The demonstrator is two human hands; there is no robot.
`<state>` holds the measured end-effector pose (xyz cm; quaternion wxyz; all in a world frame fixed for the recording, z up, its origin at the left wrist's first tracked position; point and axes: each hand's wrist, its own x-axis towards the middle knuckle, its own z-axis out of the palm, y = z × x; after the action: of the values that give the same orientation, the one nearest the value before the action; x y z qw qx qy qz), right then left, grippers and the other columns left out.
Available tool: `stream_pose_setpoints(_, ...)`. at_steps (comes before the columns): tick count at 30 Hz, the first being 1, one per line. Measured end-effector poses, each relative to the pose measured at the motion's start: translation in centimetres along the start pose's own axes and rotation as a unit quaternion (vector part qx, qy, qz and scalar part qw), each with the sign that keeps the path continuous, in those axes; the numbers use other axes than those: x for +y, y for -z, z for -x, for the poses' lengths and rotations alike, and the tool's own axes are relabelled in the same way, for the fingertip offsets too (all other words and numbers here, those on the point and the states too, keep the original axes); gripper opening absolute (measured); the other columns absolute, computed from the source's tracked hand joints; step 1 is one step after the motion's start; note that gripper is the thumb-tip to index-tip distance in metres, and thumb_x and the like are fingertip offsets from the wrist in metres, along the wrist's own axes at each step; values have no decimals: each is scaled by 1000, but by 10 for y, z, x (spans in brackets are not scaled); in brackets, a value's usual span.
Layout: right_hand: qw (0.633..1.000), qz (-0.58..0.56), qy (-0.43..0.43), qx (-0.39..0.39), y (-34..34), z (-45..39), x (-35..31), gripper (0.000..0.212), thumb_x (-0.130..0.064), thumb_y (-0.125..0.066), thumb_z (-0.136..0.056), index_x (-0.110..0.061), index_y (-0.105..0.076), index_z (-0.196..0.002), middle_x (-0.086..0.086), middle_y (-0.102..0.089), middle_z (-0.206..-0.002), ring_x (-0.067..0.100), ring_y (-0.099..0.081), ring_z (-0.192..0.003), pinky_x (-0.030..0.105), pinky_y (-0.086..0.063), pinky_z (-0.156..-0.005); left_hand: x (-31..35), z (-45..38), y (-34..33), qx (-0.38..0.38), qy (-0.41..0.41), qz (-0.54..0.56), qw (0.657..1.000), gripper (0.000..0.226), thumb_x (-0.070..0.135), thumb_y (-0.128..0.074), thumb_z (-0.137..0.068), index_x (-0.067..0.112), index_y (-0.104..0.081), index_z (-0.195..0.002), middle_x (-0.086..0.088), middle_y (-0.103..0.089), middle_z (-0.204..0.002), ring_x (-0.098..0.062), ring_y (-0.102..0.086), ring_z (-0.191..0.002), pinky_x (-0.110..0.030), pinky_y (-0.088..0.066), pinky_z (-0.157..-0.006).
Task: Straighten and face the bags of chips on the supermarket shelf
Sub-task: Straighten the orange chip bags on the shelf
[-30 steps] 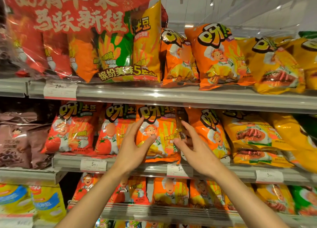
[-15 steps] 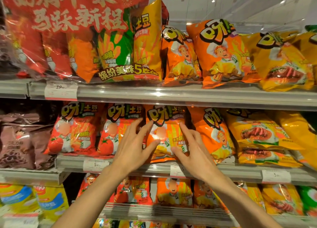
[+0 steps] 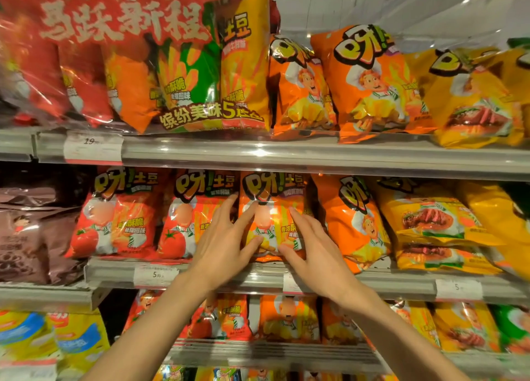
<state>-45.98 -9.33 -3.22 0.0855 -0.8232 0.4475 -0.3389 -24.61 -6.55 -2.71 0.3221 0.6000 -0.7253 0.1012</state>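
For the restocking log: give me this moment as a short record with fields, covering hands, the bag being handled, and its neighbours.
left hand: fingers spread and fairly straight, laid on the front of the orange bag
right hand: fingers spread, laid on the same bag from its right side
orange bag: middle shelf, upright, logo facing out
left neighbour: red tomato bag, upright, facing out
right neighbour: tilted orange bag, leaning, logo askew
further right: yellow bags, slumped and stacked
shelf rail: holds price tags

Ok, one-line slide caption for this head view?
Both hands, left hand and right hand, press flat on an orange chip bag on the middle shelf.
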Motion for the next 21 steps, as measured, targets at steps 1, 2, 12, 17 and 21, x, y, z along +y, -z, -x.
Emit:
stream_pose_setpoints(1,1000,5,1,-2,5,1,-1,73,-50,-52,-98,-34,-13,-158,-3,-25,-160,16,-32,-144,35,-35,-115,2,0,0,4,4,10,1000,70,51,-58,-94,30,-31,-155,-11,-13,-164,-28,-16,-151,-41,-30,-115)
stream_pose_setpoints(2,1000,10,3,2,10,3,-2,72,-48,-52,-98,-31,-17,-158,-3,-28,-159,15,-33,-143,33,-35,-114,4,1,0,12,5,23,1000,70,51,-60,-93,30,-33,-154,-9,-13,-164,-26,-15,-151,-39,-28,-116)
stream_pose_setpoints(12,974,198,71,83,103,20,4,22,-33,-59,-96,-20,-68,-111,-6,-68,-103,14,-62,-97,27,-46,-80,60,-8,-7,113,-28,116,986,28,35,-56,-91,17,-64,-111,5,-56,-109,-13,-57,-98,-32,-50,-80)
stream_pose_setpoints(17,928,348,73,112,142,23,45,24,-32,-59,-93,-15,-71,-104,3,-66,-107,26,-55,-105,39,-46,-84,109,-20,-29,55,-11,207,977,37,36,-64,-93,26,-55,-128,9,-56,-110,-2,-60,-84,-22,-48,-81)
stream_pose_setpoints(21,922,378,52,69,146,26,75,42,-42,-43,-93,-14,-74,-99,9,-66,-121,33,-52,-122,47,-38,-103,141,-32,-51,-41,46,231,971,74,56,-60,-91,40,-22,-153,4,-36,-145,-16,-50,-126,-28,-40,-103)
